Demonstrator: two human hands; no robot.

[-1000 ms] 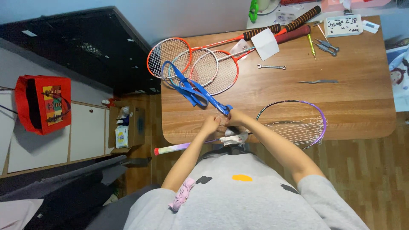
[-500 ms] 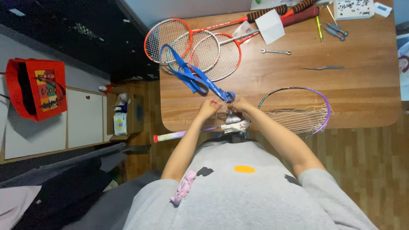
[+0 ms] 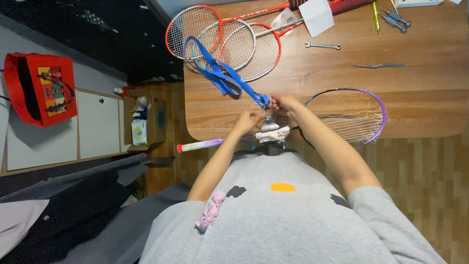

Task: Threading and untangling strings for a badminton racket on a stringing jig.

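Note:
A purple-framed racket (image 3: 378, 105) lies at the near edge of the wooden table (image 3: 415, 83), partly strung with loose white string (image 3: 351, 122); its pale purple handle (image 3: 202, 144) sticks out left past the edge. A white wrap (image 3: 272, 135) sits on its shaft by my body. My left hand (image 3: 246, 121) and my right hand (image 3: 287, 104) are close together above the shaft, fingers pinched on thin white string. The end of a long blue strip (image 3: 222, 73) lies right between them, touching my right fingertips.
Three orange and white rackets (image 3: 229, 46) lie overlapped at the table's far left. A white paper (image 3: 317, 14), a wrench (image 3: 322, 46), a grey pointed tool (image 3: 378, 65), a green screwdriver (image 3: 375, 17) and pliers (image 3: 396, 19) lie further back. A red bag (image 3: 41, 88) hangs left.
Both hands have moved away from my body, up over the table edge, and drawn slightly apart; the right one went a little to the right. The view has tilted downward.

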